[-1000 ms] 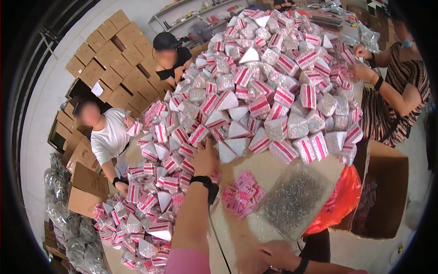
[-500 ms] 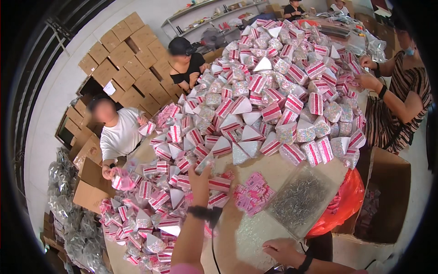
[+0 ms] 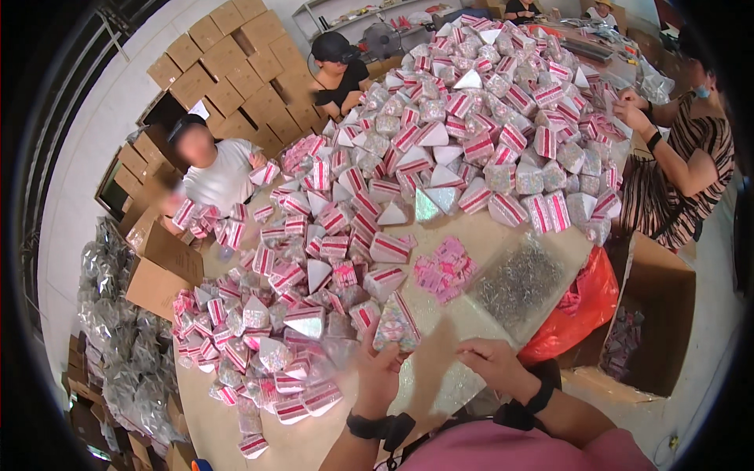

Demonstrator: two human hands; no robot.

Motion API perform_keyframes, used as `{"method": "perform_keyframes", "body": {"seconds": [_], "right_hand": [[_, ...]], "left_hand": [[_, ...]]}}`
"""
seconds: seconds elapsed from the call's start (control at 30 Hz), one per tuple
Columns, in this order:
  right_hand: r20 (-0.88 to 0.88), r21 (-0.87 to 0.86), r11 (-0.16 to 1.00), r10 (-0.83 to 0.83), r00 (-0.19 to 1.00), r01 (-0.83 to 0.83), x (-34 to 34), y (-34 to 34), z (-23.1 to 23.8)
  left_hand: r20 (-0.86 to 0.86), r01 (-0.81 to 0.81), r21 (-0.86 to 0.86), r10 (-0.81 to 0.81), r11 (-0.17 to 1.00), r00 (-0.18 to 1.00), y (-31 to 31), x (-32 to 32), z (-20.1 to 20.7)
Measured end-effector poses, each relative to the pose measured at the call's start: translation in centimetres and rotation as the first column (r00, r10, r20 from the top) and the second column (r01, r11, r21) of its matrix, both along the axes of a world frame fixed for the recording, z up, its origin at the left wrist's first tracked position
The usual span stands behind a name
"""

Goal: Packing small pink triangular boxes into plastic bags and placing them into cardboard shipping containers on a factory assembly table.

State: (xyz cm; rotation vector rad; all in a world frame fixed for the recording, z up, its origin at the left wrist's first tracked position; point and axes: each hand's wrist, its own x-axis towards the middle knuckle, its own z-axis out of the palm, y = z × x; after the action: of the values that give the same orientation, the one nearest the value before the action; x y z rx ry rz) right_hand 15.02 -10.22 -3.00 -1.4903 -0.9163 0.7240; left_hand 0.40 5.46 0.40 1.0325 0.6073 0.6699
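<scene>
My left hand (image 3: 379, 375) grips a wedge-shaped packet (image 3: 398, 326) with a glittery, multicoloured face and a pink-and-white striped edge. It is held upright above the near part of the table. My right hand (image 3: 493, 363) is just to the right, its thumb and fingers drawn together; anything between them is too small to make out. Beyond the hands lie a loose pile of small pink printed cards (image 3: 444, 269) and a clear shallow tray (image 3: 488, 318) full of thin silvery metal pieces. A large heap of similar striped wedge packets (image 3: 479, 147) spreads over the table to the left and far side.
A red plastic bag (image 3: 577, 310) hangs at the table's right edge beside an open cardboard box (image 3: 667, 298) with packets inside. Several co-workers sit around the table, one in a white shirt (image 3: 220, 177) at left. Stacked cartons (image 3: 243, 74) and silvery bags (image 3: 118, 337) stand beyond.
My left hand has drawn back from the heap toward me with a wedge packet. My right hand has risen toward it. The view has shifted, and the co-worker at left has moved an arm.
</scene>
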Motion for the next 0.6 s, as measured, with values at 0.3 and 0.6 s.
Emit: {"method": "perform_keyframes", "body": {"seconds": [0.3,0.6], "right_hand": [[0.186,0.140,0.990,0.001,0.983,-0.027,-2.6,-0.3,8.0],[0.316,0.194,0.981,-0.068,0.946,0.006,-3.2,0.0,8.0]], "left_hand": [[-0.051,-0.075,0.293,0.094,0.953,0.994,-4.6,-0.7,1.9],[-0.062,-0.075,0.387,0.107,0.919,0.992,-5.4,-1.1,2.0]]}}
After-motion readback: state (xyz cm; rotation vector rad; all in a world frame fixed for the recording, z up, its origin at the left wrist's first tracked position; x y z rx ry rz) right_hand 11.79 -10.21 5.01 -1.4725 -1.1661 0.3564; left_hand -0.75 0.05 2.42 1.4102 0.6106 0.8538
